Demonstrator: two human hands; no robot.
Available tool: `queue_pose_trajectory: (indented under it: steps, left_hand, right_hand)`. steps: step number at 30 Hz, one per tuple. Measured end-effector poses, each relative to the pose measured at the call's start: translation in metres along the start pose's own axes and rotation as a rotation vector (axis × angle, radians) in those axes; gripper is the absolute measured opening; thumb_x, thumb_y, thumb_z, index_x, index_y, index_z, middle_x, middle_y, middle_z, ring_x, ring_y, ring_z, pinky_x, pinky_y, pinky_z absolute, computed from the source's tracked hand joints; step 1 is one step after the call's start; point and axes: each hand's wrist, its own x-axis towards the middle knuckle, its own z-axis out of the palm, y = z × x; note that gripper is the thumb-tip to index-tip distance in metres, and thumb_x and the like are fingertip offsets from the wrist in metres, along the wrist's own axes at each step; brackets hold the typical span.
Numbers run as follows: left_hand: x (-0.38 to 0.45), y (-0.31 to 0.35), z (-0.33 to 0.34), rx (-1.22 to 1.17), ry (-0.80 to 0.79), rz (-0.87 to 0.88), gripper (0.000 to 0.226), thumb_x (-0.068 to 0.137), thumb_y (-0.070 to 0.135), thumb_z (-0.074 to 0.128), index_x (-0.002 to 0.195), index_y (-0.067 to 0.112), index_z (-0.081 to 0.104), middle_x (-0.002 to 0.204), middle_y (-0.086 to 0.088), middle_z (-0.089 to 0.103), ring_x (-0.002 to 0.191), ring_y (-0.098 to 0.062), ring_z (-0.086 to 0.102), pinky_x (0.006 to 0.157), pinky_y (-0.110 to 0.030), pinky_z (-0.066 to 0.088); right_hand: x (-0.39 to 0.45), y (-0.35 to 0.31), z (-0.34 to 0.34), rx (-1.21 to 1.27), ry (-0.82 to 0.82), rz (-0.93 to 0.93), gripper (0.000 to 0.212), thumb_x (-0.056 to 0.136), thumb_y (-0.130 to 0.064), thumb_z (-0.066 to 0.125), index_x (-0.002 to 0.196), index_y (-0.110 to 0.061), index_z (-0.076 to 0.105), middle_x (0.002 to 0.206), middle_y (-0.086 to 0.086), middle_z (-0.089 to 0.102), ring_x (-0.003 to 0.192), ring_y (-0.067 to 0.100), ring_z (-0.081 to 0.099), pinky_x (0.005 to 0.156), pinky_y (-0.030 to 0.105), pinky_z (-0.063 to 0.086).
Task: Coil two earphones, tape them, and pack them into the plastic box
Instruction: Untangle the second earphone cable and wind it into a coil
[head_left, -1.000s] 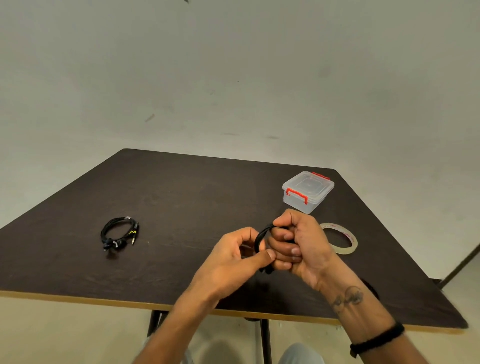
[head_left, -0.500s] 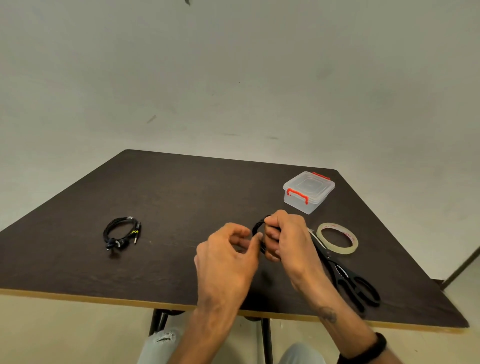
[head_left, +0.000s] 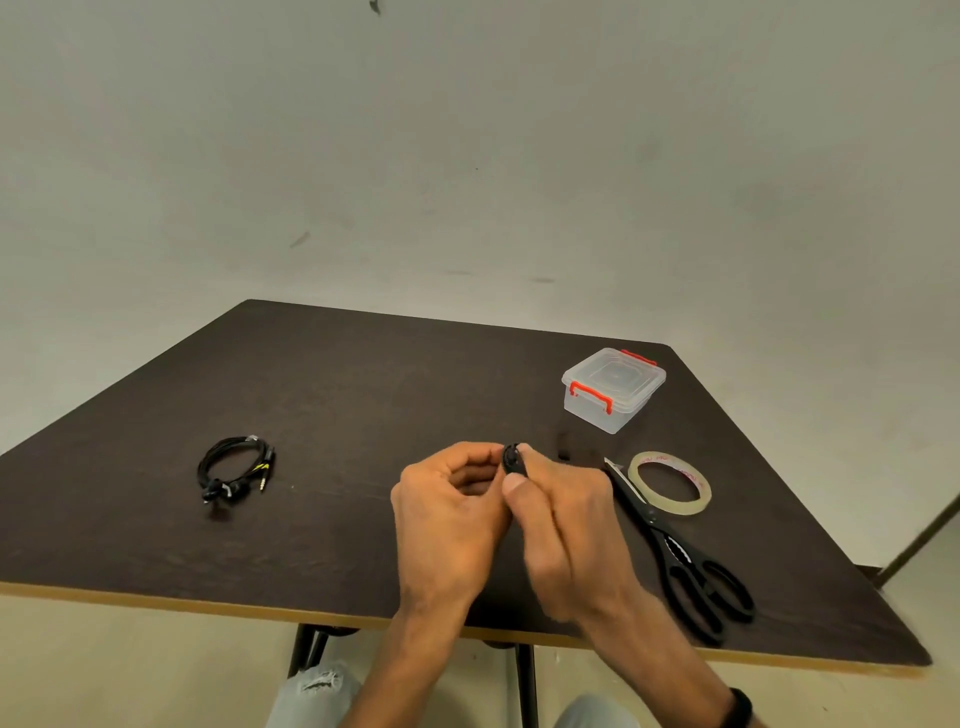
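Since the earlier frame my hands have dropped lower toward the frame centre and drawn closer, and the loop of cable I saw standing above them has shrunk to a small black bundle. My right hand (head_left: 558, 512) pinches that coiled earphone (head_left: 514, 459) at its top, thumb and fingers clamped on it; my left hand (head_left: 451, 499) curls beside it, fingertips touching or nearly so, though I cannot tell whether it truly grips. The tape roll (head_left: 669, 483) lies right of the grip, just past the scissors (head_left: 680, 556), so my right hand is nearer to it. The plastic box (head_left: 613, 388) sits lidded at upper right. The other earphone (head_left: 235, 467) lies coiled at left on the desk (head_left: 363, 395).
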Motion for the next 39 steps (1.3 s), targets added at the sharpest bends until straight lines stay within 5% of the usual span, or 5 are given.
queue_pose_trajectory:
  steps: [6,14,30,35,39]
  left_hand:
    - [-0.004,0.009,-0.006,-0.34,-0.105,0.071,0.022,0.084,0.01,0.072,0.105,0.009,0.079,0.099,-0.005,0.082,0.097,-0.021,0.079,0.082,-0.024,0.061]
    - [0.004,-0.007,-0.008,-0.279,-0.133,0.07,0.019,0.088,0.01,0.071,0.106,0.01,0.078,0.099,-0.005,0.081,0.098,-0.021,0.078,0.084,-0.026,0.061]
    - [0.033,-0.004,-0.038,0.463,-0.195,0.418,0.007,0.088,0.021,0.074,0.086,0.022,0.067,0.078,0.011,0.069,0.072,-0.009,0.071,0.064,-0.023,0.06]
    - [0.042,-0.001,-0.041,0.209,-0.193,0.117,0.011,0.085,0.015,0.079,0.084,0.018,0.069,0.082,0.0,0.076,0.078,-0.014,0.074,0.071,-0.028,0.062]
    - [0.045,0.006,-0.042,-0.164,-0.333,-0.322,0.029,0.094,0.007,0.067,0.118,0.023,0.071,0.079,-0.007,0.072,0.066,-0.008,0.056,0.067,-0.027,0.051]
  right_hand:
    - [0.004,0.013,0.002,-0.307,0.109,-0.516,0.048,0.106,-0.023,0.039,0.07,-0.005,0.065,0.067,0.01,0.062,0.06,0.02,0.055,0.065,0.036,0.049]
    - [0.001,0.026,0.01,-0.365,0.019,-0.499,0.033,0.098,-0.016,0.049,0.071,-0.004,0.063,0.069,0.012,0.061,0.063,0.024,0.055,0.069,0.039,0.049]
    - [0.027,0.007,0.004,0.644,0.077,0.583,0.043,0.088,-0.025,0.046,0.058,0.002,0.031,0.052,0.011,0.023,0.047,0.019,0.025,0.052,0.041,0.023]
    - [0.03,0.008,0.003,0.677,0.026,0.668,0.041,0.086,-0.026,0.046,0.056,-0.002,0.032,0.05,0.005,0.023,0.045,0.017,0.022,0.051,0.036,0.024]
    - [0.035,0.007,-0.001,0.761,0.049,0.822,0.043,0.097,-0.02,0.042,0.054,-0.017,0.035,0.047,0.003,0.023,0.044,0.017,0.018,0.051,0.034,0.022]
